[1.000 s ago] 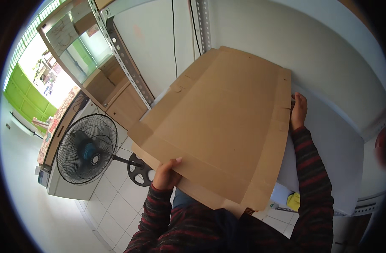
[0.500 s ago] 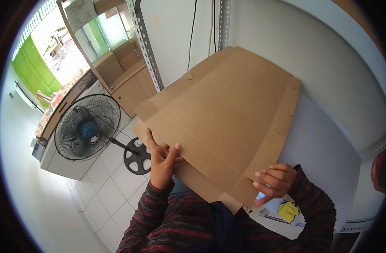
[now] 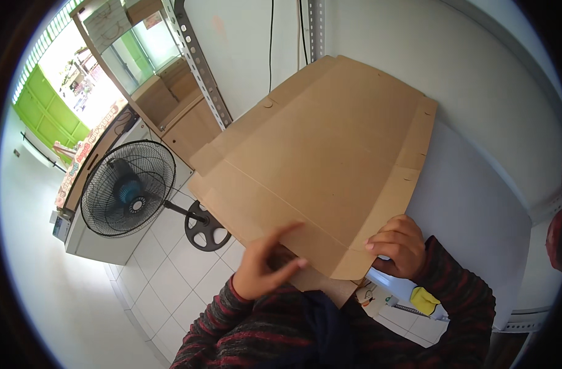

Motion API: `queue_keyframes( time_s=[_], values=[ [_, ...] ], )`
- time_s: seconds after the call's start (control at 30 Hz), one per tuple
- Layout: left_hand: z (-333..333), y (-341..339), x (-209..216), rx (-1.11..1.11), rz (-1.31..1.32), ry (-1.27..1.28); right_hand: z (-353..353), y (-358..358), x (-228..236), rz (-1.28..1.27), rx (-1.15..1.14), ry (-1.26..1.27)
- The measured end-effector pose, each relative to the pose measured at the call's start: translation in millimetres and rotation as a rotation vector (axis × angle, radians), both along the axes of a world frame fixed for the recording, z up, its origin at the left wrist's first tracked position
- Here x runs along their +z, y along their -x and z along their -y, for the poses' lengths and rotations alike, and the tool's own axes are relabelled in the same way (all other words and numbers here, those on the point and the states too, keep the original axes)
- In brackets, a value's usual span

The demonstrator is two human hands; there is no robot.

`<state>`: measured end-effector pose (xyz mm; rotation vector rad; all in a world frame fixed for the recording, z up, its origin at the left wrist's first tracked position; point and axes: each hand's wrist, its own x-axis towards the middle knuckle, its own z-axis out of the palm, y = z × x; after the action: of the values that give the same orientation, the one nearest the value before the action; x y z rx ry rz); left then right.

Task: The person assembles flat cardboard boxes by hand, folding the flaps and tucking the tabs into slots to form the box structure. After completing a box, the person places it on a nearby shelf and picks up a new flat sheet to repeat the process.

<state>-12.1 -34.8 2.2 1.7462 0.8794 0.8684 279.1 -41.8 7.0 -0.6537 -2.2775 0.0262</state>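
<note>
A large brown cardboard sheet [image 3: 318, 160] with crease lines, small slots along its sides and folded edge flaps lies in front of me, its near edge close to my body. Part of another cardboard layer [image 3: 321, 286] shows beneath that near edge. My left hand [image 3: 265, 264], slightly blurred, is over the near left edge, its index finger and thumb spread apart with nothing visible between them. At the near right corner, my right hand [image 3: 400, 246] grips the cardboard, thumb below and fingers curled on top.
Under the cardboard is a pale grey tabletop [image 3: 471, 203], with a wall behind. A black standing fan [image 3: 130, 187] is on the tiled floor at left, beside a wooden glass cabinet [image 3: 164, 92]. Perforated metal posts [image 3: 198, 67] rise behind. A yellow cloth [image 3: 424, 300] sits low at right.
My left hand has moved right and nearer along the cardboard's near edge, its fingers now spread. My right hand has closed over the corner. The view has shifted slightly.
</note>
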Motion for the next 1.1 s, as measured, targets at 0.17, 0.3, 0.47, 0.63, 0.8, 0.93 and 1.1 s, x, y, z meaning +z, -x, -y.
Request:
queue_keyframes(
  time_s=[0.17,0.3,0.47,0.63,0.8,0.93,1.1],
  values=[
    [5,-7,16,-0.231,-0.162,0.043,-9,-1,-1,0.110,0.011,0.061],
    [4,-16,19,-0.249,-0.240,-0.212,-13,2,-5,0.129,0.013,0.061],
    [-2,-38,8,-0.171,-0.190,-0.408,-11,3,0,0.157,0.015,0.064],
    [-1,-40,-3,-0.124,-0.137,-0.433,-17,-3,-7,0.105,-0.012,0.040],
    [2,-34,-7,-0.106,-0.125,-0.422,-20,-6,-12,0.091,-0.007,0.011],
    [5,-30,-9,0.011,-0.159,-0.316,-18,-6,-6,0.102,0.020,0.026],
    [10,-29,-11,0.125,-0.181,-0.210,-13,-5,4,0.138,0.045,0.060]
  ],
)
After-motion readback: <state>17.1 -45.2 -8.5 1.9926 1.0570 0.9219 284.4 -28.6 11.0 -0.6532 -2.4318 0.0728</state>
